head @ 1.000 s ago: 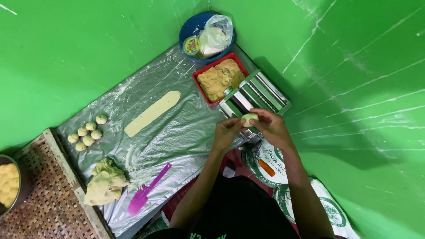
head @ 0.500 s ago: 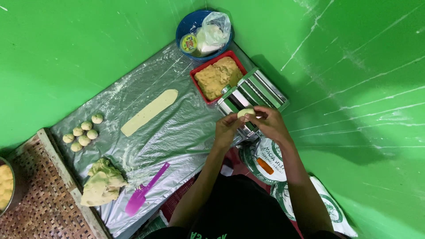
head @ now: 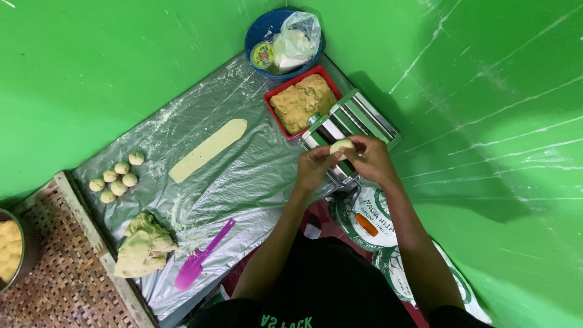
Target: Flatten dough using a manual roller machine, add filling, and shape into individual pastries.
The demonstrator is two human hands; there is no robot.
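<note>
Head view: both hands meet over the roller (head: 349, 130), left hand (head: 316, 169) and right hand (head: 371, 159) curled around one dough ball (head: 340, 146), fingers pinching it from either side just above the roller. Left of the roller lies a dough strip (head: 207, 150); behind the roller, touching it, sits a red tray (head: 302, 102).

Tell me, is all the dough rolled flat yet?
Not yet. One long flat dough strip already lies on the plastic sheet. Both hands, left hand and right hand, hold one small dough ball over the metal roller machine. Six small balls wait at the side, and a big dough lump is uncut.
</note>
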